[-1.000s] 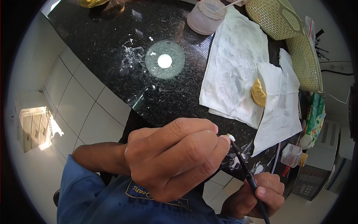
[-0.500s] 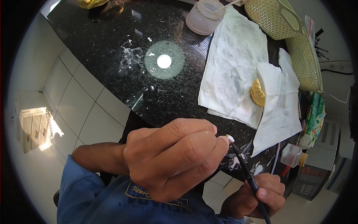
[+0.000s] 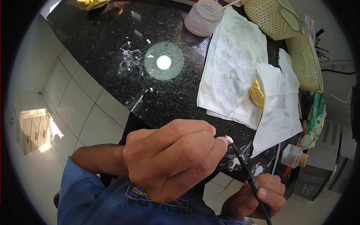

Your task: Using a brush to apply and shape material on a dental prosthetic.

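Observation:
My left hand (image 3: 174,157) is closed in a pinch over the black speckled counter. At its fingertips sits a small white tooth-like piece (image 3: 229,139) with a yellowish edge, partly hidden by the thumb and fingers. Lower right, my right hand (image 3: 268,193) is wrapped round a slim black-handled tool (image 3: 251,179). That tool slants up to the left, and its narrow tip meets the white piece or comes very close to it. Whether the tip is a brush or a blade is too small to tell.
White paper towels (image 3: 236,60) bear a yellow plaster dental cast (image 3: 257,93). A cloudy jar (image 3: 202,20) stands behind, near a woven basket (image 3: 305,62). White smears (image 3: 129,62) and a round glass disc (image 3: 165,73) lie on the counter (image 3: 101,56). A small clear bottle (image 3: 291,155) lies at right.
Both hands keep the same grip. The left hand, the white piece and the tool tip have shifted very slightly left, along with the whole view.

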`<move>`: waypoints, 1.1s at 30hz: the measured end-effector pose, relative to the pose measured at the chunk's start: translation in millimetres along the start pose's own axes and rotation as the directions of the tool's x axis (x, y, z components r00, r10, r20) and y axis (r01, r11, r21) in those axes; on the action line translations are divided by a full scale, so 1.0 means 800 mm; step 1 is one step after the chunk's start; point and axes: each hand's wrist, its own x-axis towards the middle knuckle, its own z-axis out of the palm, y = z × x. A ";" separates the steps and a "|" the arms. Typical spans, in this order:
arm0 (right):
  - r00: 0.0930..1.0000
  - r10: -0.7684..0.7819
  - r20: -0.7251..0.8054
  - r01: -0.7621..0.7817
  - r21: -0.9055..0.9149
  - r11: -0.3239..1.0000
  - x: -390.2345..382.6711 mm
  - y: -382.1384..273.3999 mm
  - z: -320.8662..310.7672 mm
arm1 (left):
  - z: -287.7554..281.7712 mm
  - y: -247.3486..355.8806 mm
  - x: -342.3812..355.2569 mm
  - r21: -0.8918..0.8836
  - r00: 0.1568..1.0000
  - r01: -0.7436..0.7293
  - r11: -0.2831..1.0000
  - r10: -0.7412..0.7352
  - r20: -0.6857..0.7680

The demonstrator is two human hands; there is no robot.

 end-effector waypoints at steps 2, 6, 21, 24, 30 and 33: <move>1.000 -0.004 0.005 0.004 0.006 1.000 0.000 0.001 -0.001 | 0.000 0.000 0.000 0.001 1.000 0.001 1.000 -0.001 0.001; 1.000 0.006 0.006 -0.006 0.024 1.000 0.000 0.000 -0.001 | 0.000 0.000 0.000 0.001 1.000 0.001 1.000 -0.001 0.003; 0.999 0.013 0.041 -0.013 -0.004 1.000 0.000 -0.003 -0.002 | 0.002 0.000 0.001 -0.008 1.000 -0.006 1.000 0.006 -0.010; 0.998 0.008 0.057 -0.007 -0.016 1.000 0.001 -0.003 -0.002 | 0.001 0.000 0.001 -0.004 1.000 -0.006 1.000 0.005 -0.001; 0.999 0.048 0.010 -0.048 -0.028 0.998 -0.002 -0.007 0.003 | -0.003 0.001 0.001 0.013 1.000 0.002 1.000 -0.002 0.024; 0.999 0.035 -0.010 -0.035 -0.014 0.999 -0.003 -0.005 0.003 | -0.001 0.001 0.001 0.011 1.000 0.007 1.000 -0.008 0.014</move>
